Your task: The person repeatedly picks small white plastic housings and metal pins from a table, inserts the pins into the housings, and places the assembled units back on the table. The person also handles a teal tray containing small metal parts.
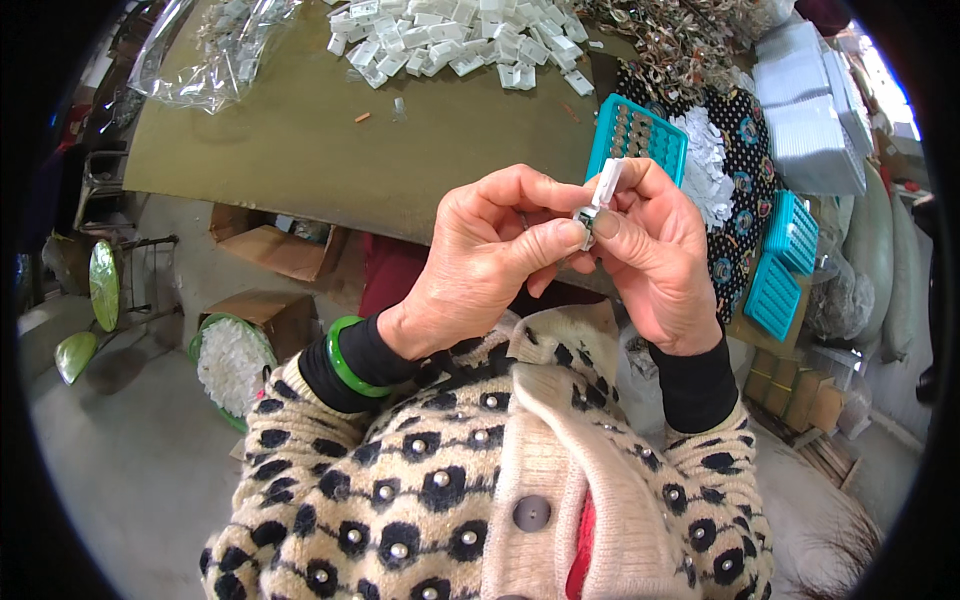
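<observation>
Both of my hands meet above the near edge of the table. A small white plastic piece (607, 183) stands upright between the fingertips of my right hand (655, 255), its thumb pressed against the lower end. My left hand (490, 235) is closed in a pinch, thumb and forefinger on a small shiny metallic part (587, 216) at the foot of the white piece. Fingers partly hide that part, and its exact kind is unclear. Just beyond my right hand lies a teal tray (672, 152) with rows of small round brownish pieces.
Many white plastic pieces (460, 40) lie heaped at the table's far side, beside a brownish tangled heap (690, 40). White slips (705, 165) rest on a dotted cloth (745, 195). Stacked white trays (810, 110) and teal trays (773, 297) stand right; a green basin (268, 350) sits left.
</observation>
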Demonstrator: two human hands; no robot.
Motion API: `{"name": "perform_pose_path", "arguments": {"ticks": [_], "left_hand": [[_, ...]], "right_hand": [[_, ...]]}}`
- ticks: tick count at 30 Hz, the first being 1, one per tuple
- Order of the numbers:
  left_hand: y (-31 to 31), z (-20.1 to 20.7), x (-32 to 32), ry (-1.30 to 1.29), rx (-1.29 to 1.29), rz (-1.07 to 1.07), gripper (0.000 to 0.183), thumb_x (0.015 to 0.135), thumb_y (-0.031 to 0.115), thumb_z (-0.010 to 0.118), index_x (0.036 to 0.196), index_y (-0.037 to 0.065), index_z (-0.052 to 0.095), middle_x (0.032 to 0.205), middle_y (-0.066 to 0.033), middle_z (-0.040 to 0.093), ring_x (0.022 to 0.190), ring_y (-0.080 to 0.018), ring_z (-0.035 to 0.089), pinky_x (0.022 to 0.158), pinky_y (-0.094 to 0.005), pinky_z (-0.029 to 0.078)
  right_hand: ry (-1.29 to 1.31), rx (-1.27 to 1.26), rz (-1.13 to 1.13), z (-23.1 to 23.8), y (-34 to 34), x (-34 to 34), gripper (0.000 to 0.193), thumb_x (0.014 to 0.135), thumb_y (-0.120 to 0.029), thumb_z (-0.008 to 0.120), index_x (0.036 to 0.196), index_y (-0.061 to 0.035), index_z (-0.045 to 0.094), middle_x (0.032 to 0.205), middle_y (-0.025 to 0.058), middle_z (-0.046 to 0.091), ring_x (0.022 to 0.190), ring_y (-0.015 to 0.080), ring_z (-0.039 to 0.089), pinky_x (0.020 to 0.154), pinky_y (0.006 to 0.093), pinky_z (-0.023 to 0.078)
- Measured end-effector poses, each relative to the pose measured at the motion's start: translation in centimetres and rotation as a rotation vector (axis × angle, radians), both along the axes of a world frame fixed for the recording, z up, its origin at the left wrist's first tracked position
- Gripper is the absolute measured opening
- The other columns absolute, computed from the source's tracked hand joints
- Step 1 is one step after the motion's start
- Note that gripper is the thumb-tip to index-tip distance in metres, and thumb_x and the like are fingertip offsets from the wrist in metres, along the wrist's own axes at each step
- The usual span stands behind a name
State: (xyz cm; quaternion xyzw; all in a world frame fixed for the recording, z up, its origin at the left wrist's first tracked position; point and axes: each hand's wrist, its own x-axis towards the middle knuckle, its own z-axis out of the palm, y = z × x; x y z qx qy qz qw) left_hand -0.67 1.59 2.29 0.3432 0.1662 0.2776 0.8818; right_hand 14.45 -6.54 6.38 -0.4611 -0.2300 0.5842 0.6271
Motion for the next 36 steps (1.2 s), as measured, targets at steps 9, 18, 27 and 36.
{"name": "perform_pose_path", "arguments": {"ticks": [9,18,27,36], "left_hand": [[0.0,-0.8,0.5,-0.038,-0.132,-0.028,0.022,0.093,0.012,0.067,0.11,0.002,0.057,0.098,-0.015,0.069,0.08,-0.0204,0.071,0.051,-0.0223,0.051],[0.1,-1.4,0.0,-0.11,-0.24,-0.066,0.025,0.094,0.011,0.066,0.115,0.001,0.057,0.099,-0.0185,0.07,0.083,-0.0236,0.072,0.048,-0.0218,0.048],[-0.6,-1.4,-0.3,-0.185,-0.248,-0.039,0.019,0.093,0.007,0.066,0.11,0.001,0.06,0.095,-0.0094,0.068,0.071,-0.0136,0.066,0.051,-0.0237,0.054],[-0.7,-2.3,-0.1,-0.247,-0.379,-0.05,0.014,0.095,0.01,0.065,0.106,0.002,0.061,0.09,-0.0074,0.067,0.064,-0.0119,0.064,0.055,-0.0245,0.056]], "right_hand": [[-0.501,0.091,-0.146,-1.7,0.5,0.4,0.03,0.094,-0.005,0.065,0.123,-0.0002,0.062,0.105,0.004,0.066,0.09,0.0076,0.062,0.075,0.0207,0.052],[-0.834,0.202,-0.281,-1.9,-0.2,-0.5,0.016,0.091,-0.001,0.066,0.108,0.0015,0.066,0.093,0.0053,0.07,0.083,0.008,0.066,0.072,0.0222,0.053],[-1.437,0.621,-0.426,-2.6,1.2,-1.5,0.021,0.08,0.012,0.065,0.098,0.0003,0.064,0.087,0.0126,0.068,0.074,0.0241,0.067,0.065,0.0301,0.054],[-1.231,0.523,-0.202,-2.6,-0.2,-2.4,0.032,0.082,0.007,0.067,0.113,-0.001,0.066,0.099,0.0104,0.059,0.086,0.0234,0.058,0.067,0.0299,0.05]]}}
